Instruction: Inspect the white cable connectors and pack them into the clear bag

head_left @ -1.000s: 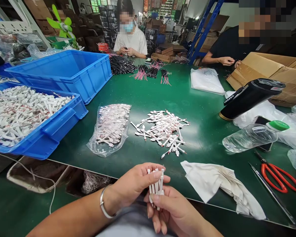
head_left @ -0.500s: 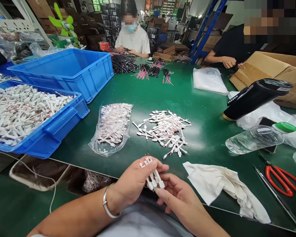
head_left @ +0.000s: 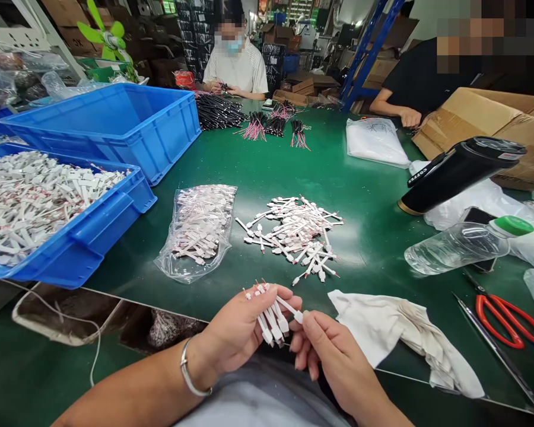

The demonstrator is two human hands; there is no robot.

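The left hand (head_left: 235, 332) curled closed around a bunch of white connectors (head_left: 271, 314). The right hand (head_left: 338, 356) pinched the end of one, just beside the left.

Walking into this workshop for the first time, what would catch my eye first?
A bright blue plastic crate heaped with small white plastic parts stands out at the left of the green workbench. Mid-bench lies a loose white pile of similar parts. Nearest the camera, the person's left hand holds a small white bundle, while the right hand pinches one tip.
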